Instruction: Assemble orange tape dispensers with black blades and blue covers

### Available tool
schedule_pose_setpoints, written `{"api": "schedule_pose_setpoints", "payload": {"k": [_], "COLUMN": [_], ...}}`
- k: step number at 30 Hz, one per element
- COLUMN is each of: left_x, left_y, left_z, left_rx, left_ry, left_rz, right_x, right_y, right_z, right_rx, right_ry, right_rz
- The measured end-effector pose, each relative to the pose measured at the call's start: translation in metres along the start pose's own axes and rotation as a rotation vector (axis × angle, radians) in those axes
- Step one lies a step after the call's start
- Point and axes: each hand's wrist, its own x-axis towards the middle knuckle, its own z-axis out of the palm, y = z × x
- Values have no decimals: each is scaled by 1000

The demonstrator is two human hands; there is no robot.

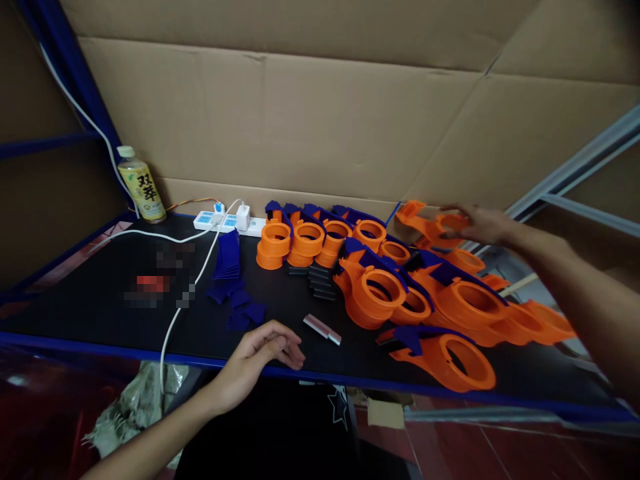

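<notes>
My left hand (260,353) rests at the near edge of the black bench top (100,307), fingers loosely curled and empty, just left of a small metal blade strip (323,329). My right hand (480,225) reaches to the far right and lies over an orange tape-dispenser body (425,223) at the back of a crowd of orange dispenser bodies (380,293) with blue parts. Whether its fingers grip the piece is unclear. One orange dispenser (450,360) lies nearest the front edge.
A stack and scatter of blue plastic plates (231,267) lies left of centre. Small black blocks (320,280) sit by the orange rings. A white power strip (225,220) with a cable (173,320) and a drink bottle (141,185) stand at the back left. Cardboard lines the back wall.
</notes>
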Motion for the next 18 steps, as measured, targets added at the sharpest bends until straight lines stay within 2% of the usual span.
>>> {"api": "schedule_pose_setpoints", "payload": {"k": [2,4,6,8,10,14,16,18], "left_x": [0,0,1,2,2,1,-1,-2], "left_y": [-1,-2,-3,-4,-3,-3,-2,-1], "left_z": [0,-1,-3,-4,-6,-5,-3,-2], "left_rx": [-16,-48,-85,-107,-119,-178,-235,-284], "left_ry": [-6,-9,-18,-48,-81,-50,6,65], "left_rz": [0,12,43,93,157,263,254,212], "right_x": [1,-10,-37,-79,-132,-235,-270,-289], "right_y": [2,-5,-23,-50,-82,-144,-165,-175], "right_z": [-17,-33,-44,-45,-36,-4,10,20], "right_rx": [-58,-83,2,244,478,694,701,662], "right_ry": [-42,-8,69,62,-49,-474,-567,-606], "right_rz": [-16,-47,-110,-157,-239,-438,-538,-623]}}
